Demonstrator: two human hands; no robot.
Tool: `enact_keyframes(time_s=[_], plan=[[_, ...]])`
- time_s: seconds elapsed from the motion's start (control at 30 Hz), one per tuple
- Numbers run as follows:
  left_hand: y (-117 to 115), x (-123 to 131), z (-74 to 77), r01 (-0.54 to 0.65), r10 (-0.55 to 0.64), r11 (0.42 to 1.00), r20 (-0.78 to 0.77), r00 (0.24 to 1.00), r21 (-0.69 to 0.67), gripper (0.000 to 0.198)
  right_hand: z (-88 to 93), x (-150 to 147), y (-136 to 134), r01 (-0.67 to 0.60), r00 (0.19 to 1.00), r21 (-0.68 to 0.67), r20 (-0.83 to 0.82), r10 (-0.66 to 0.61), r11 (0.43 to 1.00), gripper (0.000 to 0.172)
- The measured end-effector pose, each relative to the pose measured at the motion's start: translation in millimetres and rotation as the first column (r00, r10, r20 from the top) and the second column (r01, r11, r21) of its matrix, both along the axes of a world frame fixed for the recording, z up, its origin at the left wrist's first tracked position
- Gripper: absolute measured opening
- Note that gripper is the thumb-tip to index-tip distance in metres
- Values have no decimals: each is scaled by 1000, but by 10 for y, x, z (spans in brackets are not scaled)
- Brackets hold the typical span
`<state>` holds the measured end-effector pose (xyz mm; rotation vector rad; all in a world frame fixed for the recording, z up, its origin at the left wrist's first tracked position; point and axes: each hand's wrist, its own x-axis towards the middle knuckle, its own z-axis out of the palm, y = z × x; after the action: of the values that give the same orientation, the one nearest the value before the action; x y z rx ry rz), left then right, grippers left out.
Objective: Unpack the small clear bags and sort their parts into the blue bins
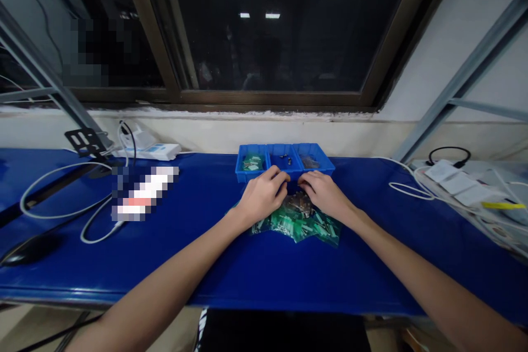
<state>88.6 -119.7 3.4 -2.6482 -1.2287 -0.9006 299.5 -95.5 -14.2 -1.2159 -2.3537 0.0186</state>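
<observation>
Both hands work close together over the blue-topped bench [309, 280], fingers curled inward. The left hand [262, 192] bends thumb and forefinger toward each other at the far left of a brownish, see-through plastic packet of small parts [299, 206]; the right hand [325, 192] curls in from the other side, a narrow gap between them. Whether either grip is closed on film or a loose part cannot be told: the fingertips are too small and partly hidden. The packet lies on a spread of green-tinted clear plastic bags with white slender pieces inside [297, 225], just in front of a blue plastic three-compartment tray [246, 177]. The middle compartment holds a few small dark metallic pieces [289, 161]. Handling, my judgement: one hand should steady the packet while the other does the fine pinching; pinch lightly, since thin film may slide over the slick bags beneath. Keep the fingertips low and the packet level, as small parts could roll off; avoid dragging the green bags along with the wrists.
</observation>
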Motion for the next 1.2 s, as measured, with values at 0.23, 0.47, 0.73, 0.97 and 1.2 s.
enact_keyframes(time_s=[0.23, 0.47, 0.73, 0.97, 1.2], plan=[[4, 1, -8, -1, 1, 1000, -18, 1000, 1, 22, 69, -95, -99, -28, 981, 17, -192, 31, 999, 17], [22, 8, -39, 13, -12, 1000, -31, 999, 6, 20, 155, -186, -227, -48, 961, 102, -267, 74, 994, 26], [7, 24, -44, 82, -82, 997, -37, 996, 9, 16, 170, -238, -267, -34, 911, 19, -412, 39, 999, 24], [-23, 50, -46, 54, -54, 998, -18, 998, 21, 15, 142, -233, -247, -123, 818, -167, -575, 5, 978, 26], [-30, 65, -32, 18, -19, 1000, 36, 999, 19, 14, 96, -248, -249, -133, 846, -200, -533, 6, 971, 27]])
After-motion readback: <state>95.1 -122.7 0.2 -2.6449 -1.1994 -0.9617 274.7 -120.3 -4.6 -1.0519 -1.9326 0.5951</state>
